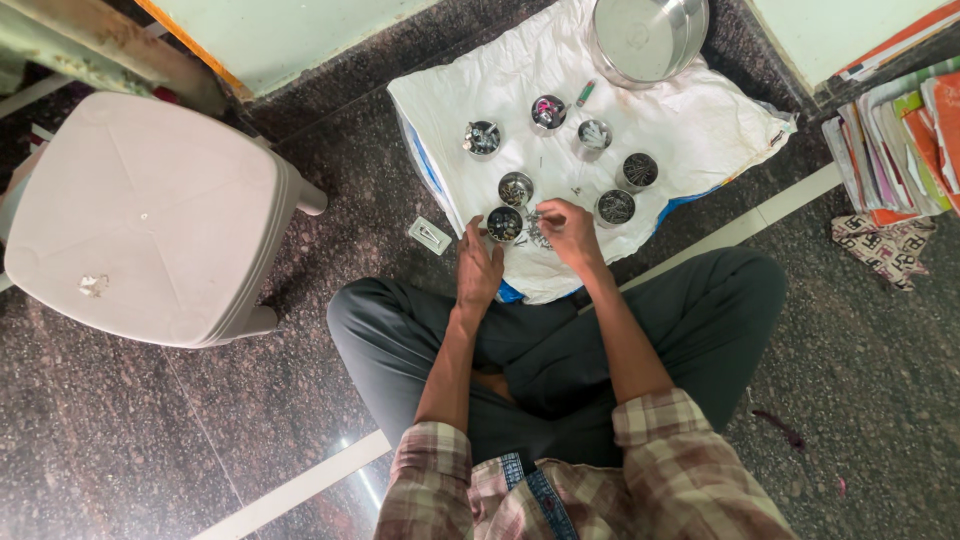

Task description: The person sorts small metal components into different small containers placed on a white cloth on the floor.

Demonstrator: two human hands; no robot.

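Person sits cross-legged on a dark speckled floor, facing a white cloth (690,130) spread ahead. Seven small round steel cups sit on the cloth in a loose ring, each with small metal parts inside; contents too small to identify. Left hand (478,272) rests at the near left edge of the cloth, fingers loosely curled, just beside the nearest cup (504,224); whether it touches the cup or holds anything cannot be told. Right hand (568,232) is over the cloth just right of that cup, fingers bunched together over a small pile of loose bits (535,232); looks like a pinch, but what is between the fingertips is not visible. Another cup (516,188) sits just beyond the nearest one, a third (615,207) just right of the right hand. Far side of the cloth: a large steel bowl (648,38), with a small green-and-red item (586,93) near it. A small flat packet (430,235) lies on the floor left of the cloth. Pale plastic stool (140,215) far left; stack of books and papers (900,140) far right.
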